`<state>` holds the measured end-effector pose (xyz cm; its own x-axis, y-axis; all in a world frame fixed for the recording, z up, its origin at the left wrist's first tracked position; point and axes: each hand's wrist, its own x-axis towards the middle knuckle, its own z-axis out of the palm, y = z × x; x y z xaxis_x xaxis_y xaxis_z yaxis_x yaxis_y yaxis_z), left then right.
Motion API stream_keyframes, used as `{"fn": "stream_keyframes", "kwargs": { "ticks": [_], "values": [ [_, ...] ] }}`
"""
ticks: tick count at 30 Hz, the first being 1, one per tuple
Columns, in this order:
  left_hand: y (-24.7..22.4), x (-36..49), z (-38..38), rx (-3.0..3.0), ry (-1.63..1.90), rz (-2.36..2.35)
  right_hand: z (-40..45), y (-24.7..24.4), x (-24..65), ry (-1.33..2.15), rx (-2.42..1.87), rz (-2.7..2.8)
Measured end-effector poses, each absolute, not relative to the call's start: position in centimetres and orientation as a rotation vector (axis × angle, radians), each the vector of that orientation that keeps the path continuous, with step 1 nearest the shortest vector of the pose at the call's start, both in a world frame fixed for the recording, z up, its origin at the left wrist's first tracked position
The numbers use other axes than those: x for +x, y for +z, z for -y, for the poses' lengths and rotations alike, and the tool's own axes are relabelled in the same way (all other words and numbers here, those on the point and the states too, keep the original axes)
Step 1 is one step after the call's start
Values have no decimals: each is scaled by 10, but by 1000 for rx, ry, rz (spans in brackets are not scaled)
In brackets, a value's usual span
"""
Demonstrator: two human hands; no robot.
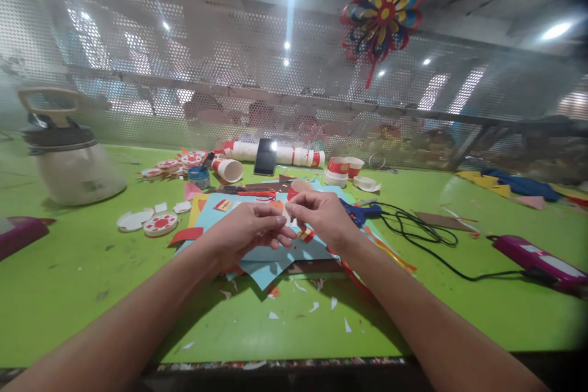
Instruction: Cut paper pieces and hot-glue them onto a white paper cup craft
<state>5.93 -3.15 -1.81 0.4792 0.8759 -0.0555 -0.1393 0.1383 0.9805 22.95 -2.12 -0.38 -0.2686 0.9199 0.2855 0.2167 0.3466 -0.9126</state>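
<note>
My left hand (252, 229) and my right hand (321, 217) meet above a stack of light blue paper sheets (264, 272). A small white paper piece (288, 217) shows between the fingertips, pinched by my right thumb and fingers. The left thumb and index finger close beside it; what they grip is too small to make out, and the other left fingers are loosely curled. Beneath the right hand lies a small red and yellow printed piece (305, 234). A similar piece (223, 204) rests on the blue paper left of the hands. Behind the right fingers stands a paper cup piece (301, 187).
A blue glue gun (362, 211) with a black cord lies right, near a purple device (537, 260). Decorated discs (160, 224), a blue jar (199, 177) and a large container (78, 159) stand left. A phone (265, 157) leans against joined paper cups (296, 155). White scraps litter the front.
</note>
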Motion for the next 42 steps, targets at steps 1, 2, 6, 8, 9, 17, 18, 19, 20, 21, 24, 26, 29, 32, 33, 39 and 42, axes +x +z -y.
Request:
{"fn": "stream_keyframes", "kwargs": {
  "ticks": [1,2,6,8,9,17,18,19,20,21,24,26,29,32,33,39,42],
  "values": [
    [-18,59,31,1186,848,-768,21,-5,229,956,-1024,1719],
    [-19,59,30,1166,847,-765,20,-6,228,931,-1026,1721],
    [-17,60,30,1133,854,-773,19,-10,226,890,-1021,1720],
    [-17,60,31,1167,863,-800,19,-11,226,908,-1033,1719],
    [-17,61,31,1189,868,-814,20,-11,226,921,-1047,1715],
    [-15,60,33,1140,865,-733,21,-6,227,1028,-1041,1669],
    [-13,60,33,1115,857,-723,20,-6,227,1040,-1030,1664],
    [-12,60,34,1095,853,-718,20,-6,228,1049,-1020,1660],
    [-11,60,34,1080,848,-716,20,-7,228,1054,-1011,1653],
    [-10,60,35,1072,845,-714,19,-8,228,1058,-1004,1643],
    [-9,61,35,1068,849,-706,19,-10,228,1067,-996,1606],
    [-11,61,34,1076,854,-700,19,-11,227,1062,-990,1594],
    [-13,61,33,1087,863,-693,19,-11,225,1032,-970,1605],
    [-14,61,32,1073,874,-697,20,-11,225,967,-949,1641],
    [-14,61,31,1063,881,-700,20,-11,225,933,-944,1659],
    [-13,59,31,1042,889,-760,23,-12,225,685,-906,1766],
    [-12,58,31,1081,884,-777,24,-12,226,702,-895,1767]
  ]
}}
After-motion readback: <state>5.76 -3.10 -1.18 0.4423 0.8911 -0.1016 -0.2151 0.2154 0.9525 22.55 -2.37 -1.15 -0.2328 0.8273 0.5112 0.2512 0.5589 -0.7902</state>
